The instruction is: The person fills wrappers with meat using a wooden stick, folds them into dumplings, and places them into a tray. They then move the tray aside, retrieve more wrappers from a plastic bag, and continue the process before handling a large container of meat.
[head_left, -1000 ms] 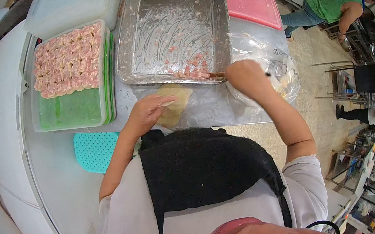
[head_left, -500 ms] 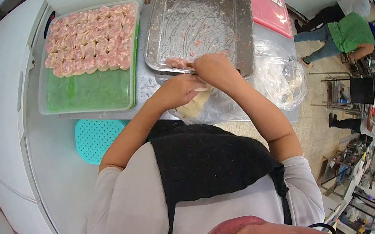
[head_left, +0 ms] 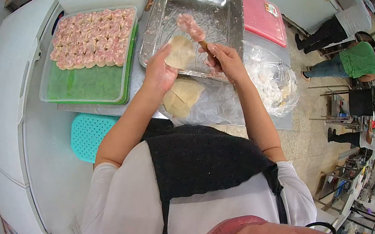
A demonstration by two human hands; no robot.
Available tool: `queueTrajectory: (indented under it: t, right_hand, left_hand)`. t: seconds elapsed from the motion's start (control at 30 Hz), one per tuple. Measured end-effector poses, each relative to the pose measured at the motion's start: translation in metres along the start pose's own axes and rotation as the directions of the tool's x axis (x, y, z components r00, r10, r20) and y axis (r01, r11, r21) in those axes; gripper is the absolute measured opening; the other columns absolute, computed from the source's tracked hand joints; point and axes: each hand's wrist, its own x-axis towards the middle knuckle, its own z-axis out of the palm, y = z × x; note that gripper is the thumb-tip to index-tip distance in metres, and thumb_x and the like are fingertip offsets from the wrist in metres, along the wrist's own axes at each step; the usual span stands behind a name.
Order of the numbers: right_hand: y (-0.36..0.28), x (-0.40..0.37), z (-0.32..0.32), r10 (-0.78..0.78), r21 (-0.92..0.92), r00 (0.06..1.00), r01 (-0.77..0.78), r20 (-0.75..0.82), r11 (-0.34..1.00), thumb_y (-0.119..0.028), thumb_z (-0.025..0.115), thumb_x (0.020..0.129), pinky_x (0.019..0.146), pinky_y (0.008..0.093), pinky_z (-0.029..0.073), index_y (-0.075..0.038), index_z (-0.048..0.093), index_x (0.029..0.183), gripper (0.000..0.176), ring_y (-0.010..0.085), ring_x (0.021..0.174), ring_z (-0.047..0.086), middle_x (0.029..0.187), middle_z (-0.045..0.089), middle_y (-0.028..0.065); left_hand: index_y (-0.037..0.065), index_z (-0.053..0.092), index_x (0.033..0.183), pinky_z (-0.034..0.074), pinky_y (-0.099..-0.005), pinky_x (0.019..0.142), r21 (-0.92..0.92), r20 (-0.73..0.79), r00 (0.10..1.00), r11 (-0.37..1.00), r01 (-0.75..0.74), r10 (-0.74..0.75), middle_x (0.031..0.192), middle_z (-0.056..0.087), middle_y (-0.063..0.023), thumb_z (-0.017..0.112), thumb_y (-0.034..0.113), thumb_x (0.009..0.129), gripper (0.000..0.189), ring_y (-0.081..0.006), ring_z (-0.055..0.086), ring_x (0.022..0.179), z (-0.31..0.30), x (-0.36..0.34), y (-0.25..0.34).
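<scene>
My left hand point(head_left: 160, 70) holds a thin round dough wrapper point(head_left: 180, 52) over the near left edge of the metal tray point(head_left: 224, 9). In my right hand point(head_left: 228, 61) is a wooden-handled spreader point(head_left: 204, 45), its far end covered by a lump of pink minced meat point(head_left: 190, 26). The meat is above the tray, just beyond the wrapper and apart from it. Smears of meat coat the tray's bottom. Below my hands, a stack of pale wrappers point(head_left: 183, 97) lies on clear plastic. Rows of meat-filled dumplings point(head_left: 94, 37) fill the far part of a green-bottomed container point(head_left: 85, 88) at the left.
A pink lid point(head_left: 261, 17) lies right of the tray. Crumpled clear plastic bags point(head_left: 272, 76) rest on the table's right side. A turquoise perforated basket point(head_left: 93, 136) stands at lower left. Several people are at work in the background at right, one in a green shirt point(head_left: 358, 59).
Both hands have come up and apart from the tray's near edge. My left hand now shows a wrapper, and the meat-loaded spreader is raised over the tray. The wrapper stack is more exposed.
</scene>
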Motion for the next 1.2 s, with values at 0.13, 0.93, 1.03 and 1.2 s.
queueTrajectory:
  t: [0.13, 0.93, 1.03, 1.2]
  right_hand:
    - [0.026, -0.005, 0.005, -0.142, -0.222, 0.988, 0.125, -0.064, 0.967, -0.03, 0.057, 0.096, 0.056, 0.0264, 0.04, -0.007, 0.066, 0.117, 0.033, 0.0117, 0.062, 0.051, 0.073, 0.057, 0.0014]
    - [-0.037, -0.037, -0.077, -0.325, -0.532, 0.907, 0.42, 0.267, 0.735, -0.025, 0.051, 0.097, 0.077, 0.0384, 0.05, -0.004, 0.066, 0.11, 0.029, 0.0318, 0.083, 0.066, 0.095, 0.068, 0.0192]
    - [-0.05, -0.046, -0.087, -0.135, -0.461, 0.953, 0.252, 0.273, 0.851, -0.026, 0.051, 0.098, 0.078, 0.0355, 0.049, -0.003, 0.067, 0.111, 0.031, 0.0262, 0.082, 0.065, 0.095, 0.069, 0.018]
    - [-0.051, -0.055, -0.089, -0.073, -0.436, 0.92, 0.251, 0.386, 0.864, -0.026, 0.053, 0.098, 0.077, 0.0334, 0.048, -0.003, 0.066, 0.113, 0.031, 0.0217, 0.079, 0.062, 0.09, 0.068, 0.0162]
  left_hand:
    - [-0.004, 0.051, 0.126, 0.046, -0.0417, 0.1, -0.072, 0.052, 0.991, 0.99, -0.122, 0.126, 0.125, 0.058, -0.0179, 0.04, 0.024, 0.101, 0.038, -0.0291, 0.059, 0.113, 0.033, 0.012, -0.009]
    - [0.003, 0.047, 0.128, 0.046, -0.0413, 0.098, 0.306, 0.115, 0.967, 0.918, -0.251, 0.226, 0.115, 0.057, -0.0136, 0.068, 0.015, 0.084, 0.051, -0.0295, 0.057, 0.107, 0.05, -0.012, -0.023]
    - [0.006, 0.045, 0.134, 0.044, -0.0332, 0.099, 0.771, 0.391, 0.86, 0.393, -0.501, 0.329, 0.135, 0.048, -0.0129, 0.071, 0.007, 0.079, 0.06, -0.0215, 0.054, 0.115, 0.071, -0.028, -0.014]
    - [0.004, 0.06, 0.115, 0.048, -0.0279, 0.088, 0.844, 0.531, 0.834, -0.004, -0.536, 0.15, 0.117, 0.062, -0.0066, 0.075, 0.005, 0.073, 0.045, -0.014, 0.06, 0.098, 0.081, -0.028, 0.001]
